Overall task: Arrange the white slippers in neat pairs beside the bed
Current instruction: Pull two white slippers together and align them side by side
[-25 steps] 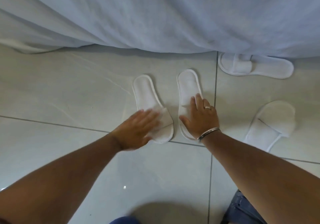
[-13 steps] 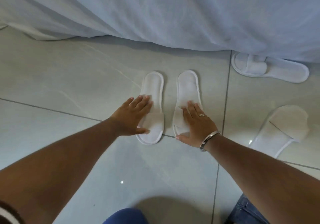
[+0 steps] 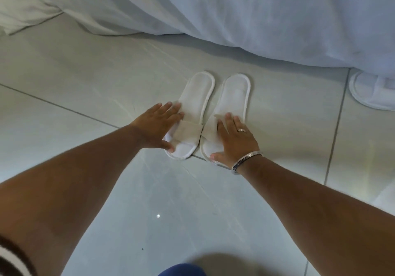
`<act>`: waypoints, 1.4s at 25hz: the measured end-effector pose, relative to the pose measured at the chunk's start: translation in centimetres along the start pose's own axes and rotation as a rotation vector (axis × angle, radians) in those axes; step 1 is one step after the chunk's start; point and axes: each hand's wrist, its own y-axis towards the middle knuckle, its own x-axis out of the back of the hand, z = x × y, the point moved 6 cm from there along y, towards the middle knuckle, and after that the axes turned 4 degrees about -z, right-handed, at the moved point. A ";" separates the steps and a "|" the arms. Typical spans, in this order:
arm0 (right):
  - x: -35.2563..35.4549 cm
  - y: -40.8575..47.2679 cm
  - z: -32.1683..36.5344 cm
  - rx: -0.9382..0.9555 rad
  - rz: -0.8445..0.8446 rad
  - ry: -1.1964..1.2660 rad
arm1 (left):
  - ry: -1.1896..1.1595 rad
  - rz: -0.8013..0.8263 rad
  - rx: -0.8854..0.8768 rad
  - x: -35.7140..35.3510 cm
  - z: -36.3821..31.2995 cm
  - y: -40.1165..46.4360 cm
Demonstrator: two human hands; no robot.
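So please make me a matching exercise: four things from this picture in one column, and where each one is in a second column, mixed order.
Things:
1. left hand
2. right hand
3. third slipper
4. bracelet

Places:
A. partly under the bed sheet, at the right edge
B. flat on the left slipper of the pair
C. around the right wrist
D. flat on the right slipper of the pair

Pairs: 1-B, 2-D, 3-A, 4-C
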 end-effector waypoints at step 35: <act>3.2 -1.8 -0.1 0.146 -0.104 -0.032 | 0.116 0.051 0.078 1.2 -0.2 -0.9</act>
